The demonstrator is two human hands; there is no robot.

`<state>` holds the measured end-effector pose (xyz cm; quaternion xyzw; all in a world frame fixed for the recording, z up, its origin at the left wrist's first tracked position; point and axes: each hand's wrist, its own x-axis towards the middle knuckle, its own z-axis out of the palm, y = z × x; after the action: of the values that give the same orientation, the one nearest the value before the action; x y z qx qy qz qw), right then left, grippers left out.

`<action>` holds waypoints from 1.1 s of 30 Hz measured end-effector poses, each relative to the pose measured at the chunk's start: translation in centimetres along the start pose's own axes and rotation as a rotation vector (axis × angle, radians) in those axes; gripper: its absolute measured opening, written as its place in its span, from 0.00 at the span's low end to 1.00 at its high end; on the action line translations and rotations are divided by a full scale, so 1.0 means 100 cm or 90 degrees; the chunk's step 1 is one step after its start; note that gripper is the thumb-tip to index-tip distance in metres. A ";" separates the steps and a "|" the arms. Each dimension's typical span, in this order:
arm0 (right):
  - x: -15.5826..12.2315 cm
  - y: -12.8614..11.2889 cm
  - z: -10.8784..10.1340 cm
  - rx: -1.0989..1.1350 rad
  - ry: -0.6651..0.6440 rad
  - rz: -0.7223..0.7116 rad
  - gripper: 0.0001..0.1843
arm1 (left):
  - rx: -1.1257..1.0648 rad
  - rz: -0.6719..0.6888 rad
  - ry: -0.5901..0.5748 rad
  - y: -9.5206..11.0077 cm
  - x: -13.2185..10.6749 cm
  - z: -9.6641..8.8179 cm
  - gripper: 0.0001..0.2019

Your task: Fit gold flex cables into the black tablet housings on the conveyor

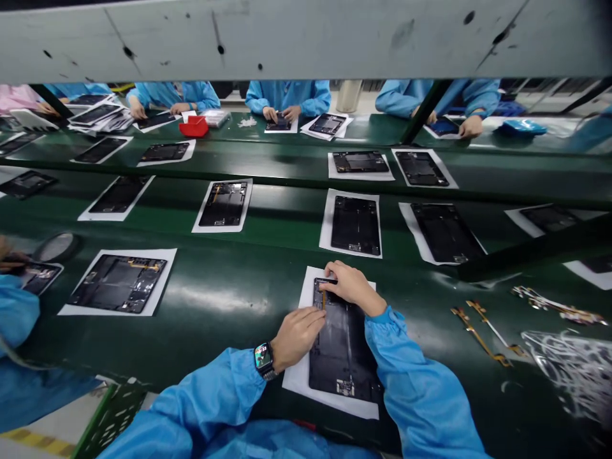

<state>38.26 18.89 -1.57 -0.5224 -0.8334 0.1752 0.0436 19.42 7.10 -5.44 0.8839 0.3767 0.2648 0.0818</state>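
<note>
Pressing a thin orange flex strip (324,299) into an open tablet (342,344) on white paper (296,376) at the belt's (215,299) near edge; left hand (297,335) pinches the strip; right hand's (351,287) curled fingers steady the top edge; seating it probably needs careful alignment.

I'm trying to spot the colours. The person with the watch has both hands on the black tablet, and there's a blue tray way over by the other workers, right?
Almost. The tray is red, not blue, as the head view shows. The rest holds: the left hand, above the watch, and the right hand both rest on the black tablet.
</note>
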 end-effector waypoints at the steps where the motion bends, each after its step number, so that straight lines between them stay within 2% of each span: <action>1: 0.001 0.001 0.000 0.008 0.000 0.002 0.16 | 0.002 0.004 -0.012 -0.001 0.000 0.000 0.11; 6: 0.001 0.006 0.003 0.046 0.012 -0.002 0.16 | 0.015 0.031 -0.027 -0.002 0.002 -0.003 0.11; 13: 0.000 0.007 0.001 0.048 0.017 -0.004 0.16 | 0.019 0.021 -0.068 -0.003 0.002 -0.003 0.12; 27: 0.001 0.008 0.004 0.046 0.020 -0.004 0.16 | 0.049 0.049 -0.063 -0.001 0.003 -0.002 0.11; 33: -0.002 0.001 -0.001 0.028 0.004 0.018 0.13 | 0.032 0.059 -0.099 0.001 0.009 -0.011 0.09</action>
<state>38.47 18.78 -1.49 -0.5334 -0.8219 0.1923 0.0551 19.39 7.65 -4.13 0.9199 0.3347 0.1896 0.0761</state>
